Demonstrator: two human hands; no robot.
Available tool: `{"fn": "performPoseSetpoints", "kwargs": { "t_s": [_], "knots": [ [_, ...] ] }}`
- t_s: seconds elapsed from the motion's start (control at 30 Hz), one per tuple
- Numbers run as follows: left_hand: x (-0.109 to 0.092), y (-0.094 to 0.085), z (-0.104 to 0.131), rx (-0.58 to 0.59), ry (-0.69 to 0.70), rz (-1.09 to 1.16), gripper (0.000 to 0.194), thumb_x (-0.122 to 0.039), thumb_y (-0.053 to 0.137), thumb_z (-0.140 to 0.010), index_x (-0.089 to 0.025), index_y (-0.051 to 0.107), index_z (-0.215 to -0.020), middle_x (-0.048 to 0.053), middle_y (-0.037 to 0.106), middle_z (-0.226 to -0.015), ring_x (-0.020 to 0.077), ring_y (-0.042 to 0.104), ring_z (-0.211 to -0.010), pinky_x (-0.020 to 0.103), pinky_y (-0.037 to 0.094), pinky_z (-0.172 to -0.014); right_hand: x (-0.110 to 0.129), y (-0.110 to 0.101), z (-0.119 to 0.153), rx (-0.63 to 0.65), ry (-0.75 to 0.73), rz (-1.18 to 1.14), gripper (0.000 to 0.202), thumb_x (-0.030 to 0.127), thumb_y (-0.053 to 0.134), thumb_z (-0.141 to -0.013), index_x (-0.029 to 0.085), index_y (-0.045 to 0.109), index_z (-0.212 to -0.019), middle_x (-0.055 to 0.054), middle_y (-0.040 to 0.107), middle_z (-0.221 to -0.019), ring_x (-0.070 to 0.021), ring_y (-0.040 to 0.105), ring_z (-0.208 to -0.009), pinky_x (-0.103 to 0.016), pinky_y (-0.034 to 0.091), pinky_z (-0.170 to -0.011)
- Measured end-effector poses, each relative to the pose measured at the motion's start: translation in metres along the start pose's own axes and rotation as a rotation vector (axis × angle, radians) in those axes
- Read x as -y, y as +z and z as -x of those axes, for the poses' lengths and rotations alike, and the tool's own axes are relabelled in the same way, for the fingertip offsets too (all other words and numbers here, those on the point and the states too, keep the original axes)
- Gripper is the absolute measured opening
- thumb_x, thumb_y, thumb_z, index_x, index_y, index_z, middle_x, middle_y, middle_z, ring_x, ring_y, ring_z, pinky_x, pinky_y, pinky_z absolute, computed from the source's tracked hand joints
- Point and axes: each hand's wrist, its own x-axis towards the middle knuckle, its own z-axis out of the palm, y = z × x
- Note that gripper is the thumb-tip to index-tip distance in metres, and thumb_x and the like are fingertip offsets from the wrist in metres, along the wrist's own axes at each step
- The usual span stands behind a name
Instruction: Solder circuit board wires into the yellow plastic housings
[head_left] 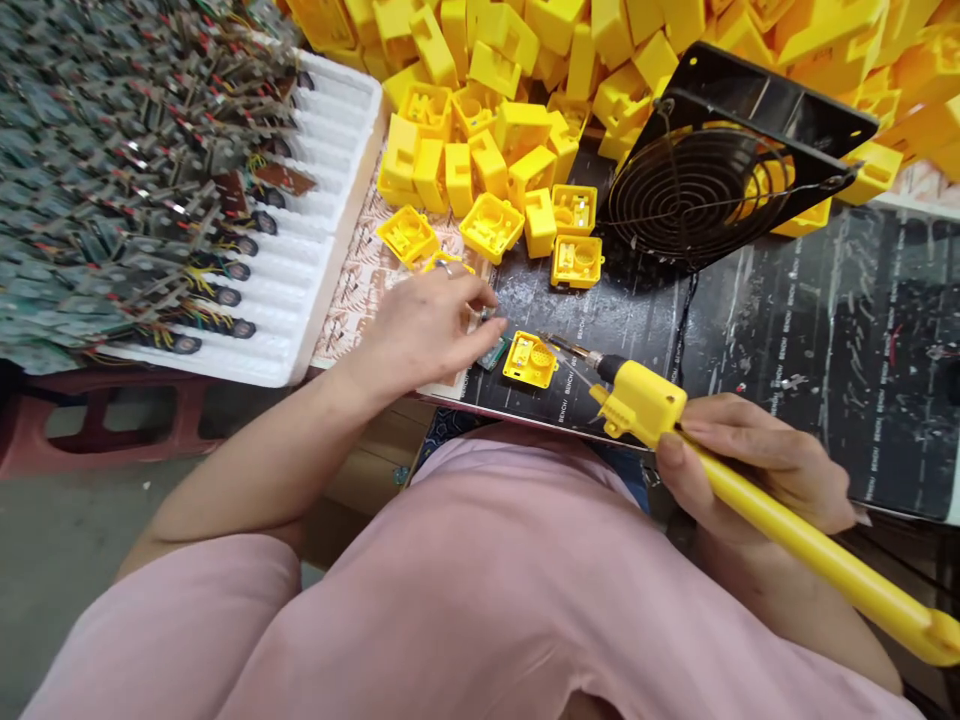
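Note:
My right hand (765, 460) is wrapped round a yellow soldering gun (652, 400) with a long handle and a thin feed tube beside its metal tip. That tip points left, close to a small open yellow housing (529, 360) on the bench, which has metal contacts and a grille of holes inside. Just left of the housing, my left hand (427, 325) has its thumb and forefinger closed round a small green circuit board (493, 354). The thumb covers part of the board, so its upper end is mostly hidden.
A white foam tray (337, 210) at left carries many wired circuit boards (135, 180). Yellow housings (495, 150) are heaped along the back. A black fan (720, 160) with a wire guard stands at back right on the black bench mat (832, 350). A red stool (112, 420) is below left.

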Motion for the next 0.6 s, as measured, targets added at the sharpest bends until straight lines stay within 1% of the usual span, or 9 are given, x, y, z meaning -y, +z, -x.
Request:
{"fn": "performPoseSetpoints", "kwargs": {
  "t_s": [0.03, 0.1, 0.17, 0.2, 0.27, 0.33, 0.37, 0.5, 0.6],
  "knots": [
    [-0.001, 0.004, 0.000, -0.001, 0.026, 0.012, 0.024, -0.037, 0.059, -0.096, -0.020, 0.077, -0.097, 0.005, 0.078, -0.088, 0.0189, 0.069, -0.074, 0.032, 0.050, -0.071, 0.002, 0.000, 0.001, 0.006, 0.028, -0.001, 0.028, 0.010, 0.085, -0.082, 0.022, 0.074, -0.104, 0.001, 0.076, -0.080, -0.0152, 0.070, -0.061, -0.024, 0.054, -0.046],
    [-0.001, 0.008, 0.001, -0.002, 0.091, 0.073, 0.025, -0.030, 0.056, -0.099, -0.019, 0.078, -0.098, 0.004, 0.079, -0.089, 0.0171, 0.070, -0.073, 0.029, 0.050, -0.070, 0.005, -0.001, 0.005, -0.021, 0.140, 0.034, 0.033, 0.017, 0.085, -0.084, 0.024, 0.075, -0.115, 0.000, 0.078, -0.087, -0.0143, 0.070, -0.063, -0.024, 0.052, -0.046],
    [-0.001, 0.008, 0.004, -0.006, 0.199, 0.122, 0.027, -0.026, 0.053, -0.102, -0.018, 0.079, -0.101, 0.004, 0.081, -0.091, 0.0167, 0.073, -0.078, 0.027, 0.051, -0.071, 0.007, -0.004, 0.010, -0.040, 0.231, 0.085, 0.041, 0.021, 0.084, -0.087, 0.028, 0.074, -0.127, -0.001, 0.080, -0.096, -0.0131, 0.069, -0.063, -0.024, 0.049, -0.044],
    [-0.002, 0.007, 0.005, -0.007, 0.263, 0.114, 0.028, -0.025, 0.052, -0.104, -0.018, 0.079, -0.102, 0.005, 0.081, -0.093, 0.0170, 0.074, -0.080, 0.027, 0.052, -0.073, 0.007, -0.005, 0.011, -0.030, 0.237, 0.093, 0.045, 0.020, 0.083, -0.087, 0.029, 0.073, -0.130, -0.001, 0.080, -0.099, -0.0131, 0.069, -0.064, -0.025, 0.049, -0.044],
    [-0.005, 0.005, 0.009, 0.002, 0.365, 0.030, 0.028, -0.023, 0.052, -0.105, -0.018, 0.079, -0.099, 0.005, 0.081, -0.095, 0.0185, 0.075, -0.082, 0.028, 0.052, -0.074, 0.006, -0.008, 0.010, -0.008, 0.143, 0.033, 0.052, 0.015, 0.082, -0.086, 0.030, 0.071, -0.135, -0.001, 0.080, -0.098, -0.0144, 0.072, -0.069, -0.025, 0.054, -0.048],
    [-0.011, 0.005, 0.012, 0.021, 0.389, -0.083, 0.029, -0.023, 0.052, -0.106, -0.017, 0.078, -0.096, 0.005, 0.080, -0.091, 0.0202, 0.074, -0.080, 0.029, 0.051, -0.071, 0.005, -0.011, 0.004, 0.050, 0.044, -0.042, 0.056, 0.009, 0.080, -0.086, 0.028, 0.069, -0.138, 0.000, 0.078, -0.092, -0.0162, 0.074, -0.073, -0.026, 0.059, -0.053],
    [-0.014, 0.005, 0.013, 0.036, 0.378, -0.125, 0.029, -0.023, 0.052, -0.106, -0.017, 0.078, -0.094, 0.005, 0.079, -0.087, 0.0207, 0.074, -0.078, 0.030, 0.050, -0.069, 0.005, -0.012, 0.000, 0.084, 0.024, -0.055, 0.054, 0.008, 0.078, -0.086, 0.026, 0.069, -0.136, 0.000, 0.077, -0.088, -0.0167, 0.075, -0.074, -0.026, 0.061, -0.055],
    [-0.023, 0.005, 0.015, 0.130, 0.331, -0.187, 0.027, -0.022, 0.051, -0.104, -0.017, 0.076, -0.092, 0.004, 0.077, -0.083, 0.0215, 0.074, -0.078, 0.031, 0.050, -0.069, 0.007, -0.017, -0.014, 0.265, -0.026, -0.033, 0.031, 0.007, 0.077, -0.087, 0.021, 0.068, -0.113, 0.000, 0.073, -0.081, -0.0146, 0.073, -0.068, -0.023, 0.062, -0.055],
    [-0.028, 0.004, 0.013, 0.189, 0.308, -0.238, 0.026, -0.020, 0.051, -0.101, -0.016, 0.075, -0.092, 0.005, 0.076, -0.084, 0.0226, 0.074, -0.078, 0.032, 0.049, -0.067, 0.008, -0.015, -0.018, 0.312, -0.126, -0.014, 0.023, 0.008, 0.077, -0.088, 0.019, 0.063, -0.103, 0.000, 0.072, -0.079, -0.0118, 0.072, -0.064, -0.018, 0.059, -0.054]
  ]
}}
